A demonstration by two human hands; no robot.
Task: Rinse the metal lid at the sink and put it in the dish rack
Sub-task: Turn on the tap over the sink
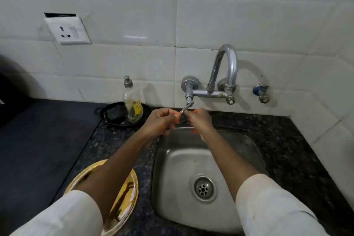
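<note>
Gold-rimmed metal lid (122,197) lying flat on the dark counter (38,149) at lower left of the frame, just left of the sink (226,155), partly covered by the left forearm and held by neither hand. At frame centre, above the sink's far edge, both hands raised close together: left hand (161,120) with fingers curled, pinching the tip of the slim tap lever (186,107); right hand (199,120) curled loosely just beside the lever, contact unclear. Chrome curved faucet (224,71) on the white tiled wall (134,5) above centre right. Clear soap bottle (133,101) standing in a black tray (111,115) left of the hands. White wall socket (67,29) at upper left. Drain (203,189) at lower centre
</note>
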